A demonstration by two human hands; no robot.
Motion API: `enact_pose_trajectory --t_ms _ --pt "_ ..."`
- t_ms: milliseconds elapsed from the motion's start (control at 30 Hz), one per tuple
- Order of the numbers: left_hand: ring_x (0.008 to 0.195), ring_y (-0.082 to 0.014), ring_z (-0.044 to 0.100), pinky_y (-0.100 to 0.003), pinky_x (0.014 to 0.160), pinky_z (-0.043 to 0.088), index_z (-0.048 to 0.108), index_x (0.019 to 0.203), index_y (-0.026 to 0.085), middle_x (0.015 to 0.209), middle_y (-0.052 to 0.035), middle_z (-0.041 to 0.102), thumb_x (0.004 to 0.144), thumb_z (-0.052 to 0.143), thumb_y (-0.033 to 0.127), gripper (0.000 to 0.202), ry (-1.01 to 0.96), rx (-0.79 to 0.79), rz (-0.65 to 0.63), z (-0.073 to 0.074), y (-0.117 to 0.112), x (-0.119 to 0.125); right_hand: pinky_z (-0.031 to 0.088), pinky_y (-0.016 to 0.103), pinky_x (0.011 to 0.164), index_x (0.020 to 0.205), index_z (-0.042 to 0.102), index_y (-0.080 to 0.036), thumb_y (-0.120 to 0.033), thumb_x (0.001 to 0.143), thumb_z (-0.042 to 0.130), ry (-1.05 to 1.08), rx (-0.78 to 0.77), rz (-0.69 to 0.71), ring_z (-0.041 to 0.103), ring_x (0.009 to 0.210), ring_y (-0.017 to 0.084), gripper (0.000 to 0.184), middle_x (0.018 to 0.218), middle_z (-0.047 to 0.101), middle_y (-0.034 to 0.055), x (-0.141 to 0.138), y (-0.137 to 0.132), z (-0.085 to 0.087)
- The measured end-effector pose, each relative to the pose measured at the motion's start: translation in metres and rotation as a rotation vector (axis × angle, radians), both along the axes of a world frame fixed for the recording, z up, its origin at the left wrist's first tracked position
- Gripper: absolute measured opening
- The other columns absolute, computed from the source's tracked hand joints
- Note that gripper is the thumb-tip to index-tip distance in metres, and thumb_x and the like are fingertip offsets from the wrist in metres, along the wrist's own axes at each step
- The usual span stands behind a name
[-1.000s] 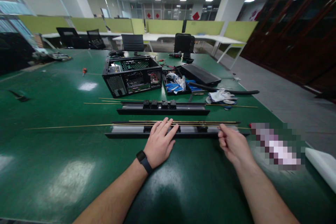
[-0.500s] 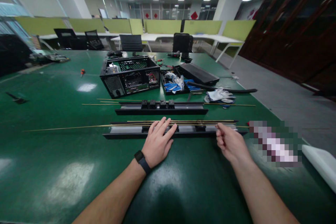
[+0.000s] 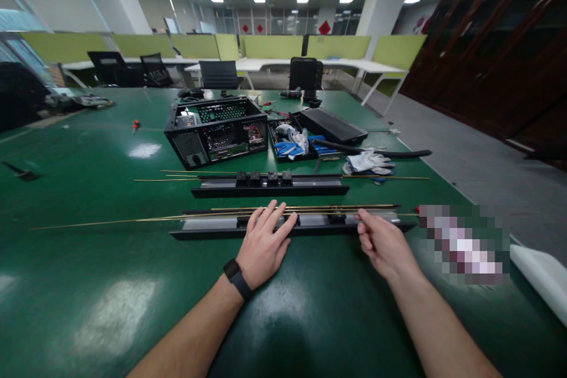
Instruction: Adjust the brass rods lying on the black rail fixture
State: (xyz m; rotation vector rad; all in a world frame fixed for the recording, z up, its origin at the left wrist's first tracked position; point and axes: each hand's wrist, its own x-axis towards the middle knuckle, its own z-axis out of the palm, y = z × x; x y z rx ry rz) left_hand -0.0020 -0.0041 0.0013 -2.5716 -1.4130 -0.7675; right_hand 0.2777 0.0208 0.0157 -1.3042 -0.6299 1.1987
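Note:
My left hand [image 3: 266,245], with a dark watch [image 3: 237,277] on its wrist, lies open across the near black rail [image 3: 212,235], fingers spread over its rods and a dark block. At the rail's right part my right hand [image 3: 383,242] is closed in a pinch on a thin brass rod [image 3: 88,224]. That rod runs along the rail and sticks out far past its left end. More brass rods lie along the rail's back edge. Another dark block [image 3: 337,214] sits in the channel between my hands. What lies under my left palm is hidden.
Behind lies a second black rail [image 3: 270,191] with several dark blocks and rods. Farther back are an open computer case [image 3: 190,150], a tray with gloves [image 3: 292,140], a flat black panel [image 3: 332,124] and a white-grey glove [image 3: 367,160]. A pixelated patch covers something at right.
My right hand has moved a little left, and the brass rod's left end reaches slightly farther out. My left hand stays on the rail. The view has shifted slightly.

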Motion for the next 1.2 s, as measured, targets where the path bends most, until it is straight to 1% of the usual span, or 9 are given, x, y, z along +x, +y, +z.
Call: enact_pose_trajectory --t_ms 100,267,367,467,533,733,967,1133,1200 --pt "0.152 -0.0314 0.032 -0.056 0.121 0.028 0.049 0.150 0.032 0.159 -0.0104 0.044 0.096 0.058 0.023 0.055 0.004 0.009 -0.006 0.001 0.000 0.000 0.018 0.015 0.025 0.083 0.066 -0.014 -0.047 0.068 0.087 -0.015 0.003 0.011 0.039 0.031 0.005 0.042 0.058 0.060 -0.0009 -0.003 -0.001 -0.001" --pt "0.152 -0.0306 0.031 -0.054 0.122 0.026 0.046 0.151 0.028 0.160 -0.0111 0.042 0.096 0.058 0.023 0.057 0.006 -0.004 -0.008 0.001 -0.001 0.001 0.020 0.016 0.024 0.080 0.062 -0.016 -0.038 0.075 0.080 0.013 -0.002 -0.210 0.038 0.031 0.006 0.028 0.054 0.056 -0.0036 0.007 0.005 -0.001" --pt "0.152 -0.0307 0.032 -0.054 0.122 0.026 0.044 0.153 0.025 0.160 -0.0115 0.043 0.095 0.059 0.023 0.060 -0.002 -0.006 -0.006 0.000 -0.001 0.001 0.020 0.015 0.025 0.079 0.063 -0.016 -0.036 0.074 0.081 0.023 0.010 -0.163 0.037 0.032 0.005 0.028 0.053 0.055 -0.0041 0.007 0.005 -0.001" --pt "0.152 -0.0310 0.032 -0.054 0.122 0.026 0.044 0.153 0.024 0.159 -0.0114 0.044 0.095 0.058 0.024 0.060 -0.005 -0.002 -0.006 0.000 -0.001 0.001 0.019 0.015 0.025 0.081 0.063 -0.015 -0.042 0.068 0.087 0.012 0.023 -0.022 0.037 0.031 0.005 0.038 0.055 0.057 -0.0029 0.001 0.002 -0.002" --pt "0.152 -0.0311 0.032 -0.054 0.122 0.026 0.045 0.153 0.024 0.160 -0.0115 0.044 0.095 0.058 0.023 0.059 -0.005 0.000 -0.008 0.000 -0.001 0.001 0.019 0.015 0.025 0.082 0.063 -0.016 -0.046 0.067 0.088 0.001 0.019 0.022 0.038 0.031 0.005 0.042 0.057 0.059 -0.0020 -0.001 0.000 -0.003" --pt "0.152 -0.0312 0.033 -0.054 0.122 0.027 0.045 0.152 0.024 0.160 -0.0112 0.044 0.095 0.058 0.023 0.059 -0.004 0.000 -0.008 -0.001 -0.001 0.000 0.021 0.016 0.025 0.081 0.062 -0.016 -0.039 0.073 0.083 0.027 0.024 -0.179 0.039 0.031 0.006 0.032 0.054 0.057 -0.0036 0.008 0.005 -0.006" --pt "0.151 -0.0312 0.033 -0.054 0.122 0.027 0.045 0.152 0.024 0.159 -0.0113 0.045 0.094 0.059 0.023 0.059 -0.005 0.008 -0.006 0.000 -0.001 0.000 0.019 0.014 0.025 0.082 0.062 -0.016 -0.046 0.068 0.088 0.001 0.038 0.031 0.039 0.032 0.005 0.042 0.059 0.061 -0.0022 0.004 0.002 -0.007" --pt "0.151 -0.0307 0.033 -0.053 0.122 0.026 0.045 0.152 0.024 0.159 -0.0110 0.044 0.095 0.058 0.023 0.059 -0.013 0.008 -0.010 0.000 -0.002 0.000 0.020 0.015 0.024 0.082 0.062 -0.017 -0.039 0.074 0.083 0.024 0.030 -0.127 0.038 0.031 0.006 0.032 0.055 0.058 -0.0031 0.007 0.003 -0.005" --pt "0.152 -0.0306 0.033 -0.053 0.122 0.026 0.045 0.152 0.024 0.159 -0.0112 0.044 0.094 0.059 0.022 0.059 -0.015 0.009 -0.012 0.000 -0.002 0.001 0.021 0.016 0.024 0.081 0.062 -0.016 -0.036 0.075 0.081 0.036 0.024 -0.138 0.039 0.032 0.006 0.028 0.055 0.058 -0.0030 0.010 0.004 -0.004"
